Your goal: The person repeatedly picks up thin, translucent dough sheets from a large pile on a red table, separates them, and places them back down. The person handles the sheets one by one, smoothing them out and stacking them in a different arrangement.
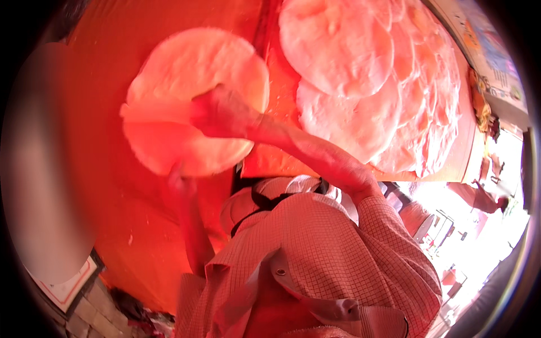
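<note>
A large, thin round of flattened dough (197, 62) lies on the orange-red table in front of me. My right hand (217, 112) is over its middle, fingers closed around the end of a pale straight stick (155, 112) lying across the dough toward its left edge. The stick is blurred, and its exact kind does not show. At the near edge of the dough, my left hand (180, 176) has its fingertips close to or touching the rim. Its fingers are too smeared to read.
To the right, a heap of overlapping dough rounds (349, 112) covers an orange surface (276, 160). A gap separates it from the table (135, 225). A blurred pale upright shape (48, 169) stands at the left. A printed box (496, 62) is at the far right.
</note>
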{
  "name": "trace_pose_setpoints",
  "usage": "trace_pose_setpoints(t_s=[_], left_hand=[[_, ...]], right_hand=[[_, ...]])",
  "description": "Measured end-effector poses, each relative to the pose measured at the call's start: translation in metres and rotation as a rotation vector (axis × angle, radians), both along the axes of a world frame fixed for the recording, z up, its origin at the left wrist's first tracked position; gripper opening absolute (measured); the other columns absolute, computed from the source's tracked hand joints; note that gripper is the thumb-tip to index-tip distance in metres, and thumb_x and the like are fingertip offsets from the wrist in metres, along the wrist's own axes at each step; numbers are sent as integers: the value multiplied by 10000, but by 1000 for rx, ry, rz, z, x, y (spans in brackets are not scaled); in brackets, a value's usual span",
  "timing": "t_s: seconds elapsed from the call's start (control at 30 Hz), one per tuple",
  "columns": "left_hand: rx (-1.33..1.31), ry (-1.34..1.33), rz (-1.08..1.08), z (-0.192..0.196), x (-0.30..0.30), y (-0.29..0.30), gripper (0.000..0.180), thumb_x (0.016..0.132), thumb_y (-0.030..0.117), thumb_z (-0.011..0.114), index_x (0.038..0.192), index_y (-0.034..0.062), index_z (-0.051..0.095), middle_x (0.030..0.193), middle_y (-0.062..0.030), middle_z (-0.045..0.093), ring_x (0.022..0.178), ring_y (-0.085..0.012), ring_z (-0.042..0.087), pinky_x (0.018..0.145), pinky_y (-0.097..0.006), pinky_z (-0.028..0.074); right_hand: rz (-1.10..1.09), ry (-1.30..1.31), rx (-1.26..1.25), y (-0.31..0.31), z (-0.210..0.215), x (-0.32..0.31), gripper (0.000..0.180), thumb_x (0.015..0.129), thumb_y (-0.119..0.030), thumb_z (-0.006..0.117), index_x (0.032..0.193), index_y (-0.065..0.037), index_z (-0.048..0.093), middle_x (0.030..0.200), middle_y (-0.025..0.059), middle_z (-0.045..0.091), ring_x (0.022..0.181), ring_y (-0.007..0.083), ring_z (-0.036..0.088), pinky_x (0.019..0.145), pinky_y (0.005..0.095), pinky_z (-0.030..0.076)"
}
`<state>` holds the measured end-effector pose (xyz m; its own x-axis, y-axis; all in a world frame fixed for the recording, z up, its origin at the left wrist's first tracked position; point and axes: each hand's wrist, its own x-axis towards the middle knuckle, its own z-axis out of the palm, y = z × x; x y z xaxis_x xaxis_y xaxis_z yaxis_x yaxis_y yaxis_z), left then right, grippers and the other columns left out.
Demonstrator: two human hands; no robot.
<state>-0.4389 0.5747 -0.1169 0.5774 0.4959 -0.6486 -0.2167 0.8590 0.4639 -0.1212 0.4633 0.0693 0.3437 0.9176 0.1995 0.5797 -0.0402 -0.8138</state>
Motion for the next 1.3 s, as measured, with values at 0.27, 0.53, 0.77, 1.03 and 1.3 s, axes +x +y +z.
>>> trace_pose_setpoints(t_s=[0.27, 0.53, 0.77, 1.03, 1.3], left_hand=[[10, -136, 28, -49, -40, -5, 463, 938, 143, 494, 1358, -19, 384, 1348, -143, 472, 1216, -268, 465, 1052, -414, 377], [-66, -337, 85, 78, 35, -30, 541, 957, 140, 461, 1444, 3, 269, 1490, -121, 324, 1372, -280, 289, 1142, -457, 233], [324, -270, -56, 140, 76, -39, 578, 985, 292, 463, 1453, 24, 253, 1496, -112, 293, 1346, -280, 307, 1118, -440, 252], [471, 6, -149, 143, 92, -43, 568, 971, 396, 493, 1389, 35, 358, 1344, -103, 454, 1235, -262, 430, 1046, -391, 332], [494, 105, -104, 160, 107, -51, 462, 957, 314, 547, 1289, 4, 463, 1156, -92, 567, 1052, -195, 554, 904, -326, 443]], right_hand=[[-226, 582, 148, -45, 79, 228, 212, 808, -212, 663, 883, -19, 617, 834, 80, 631, 766, 203, 614, 663, 357, 502], [-1051, -50, -198, -144, 46, 384, 389, 801, -274, 705, 1034, 15, 588, 1038, 130, 620, 942, 180, 594, 767, 338, 499], [-153, 608, -219, -65, 18, 93, 535, 736, -392, 735, 1097, -19, 608, 1072, 143, 635, 990, 266, 607, 831, 382, 498], [49, 308, -196, -23, 0, -51, 361, 674, -318, 716, 875, -22, 670, 801, 178, 663, 805, 339, 640, 710, 431, 503], [125, 475, -134, -5, -36, -57, 153, 685, -231, 679, 735, -93, 721, 671, 119, 658, 661, 240, 665, 607, 349, 509]])
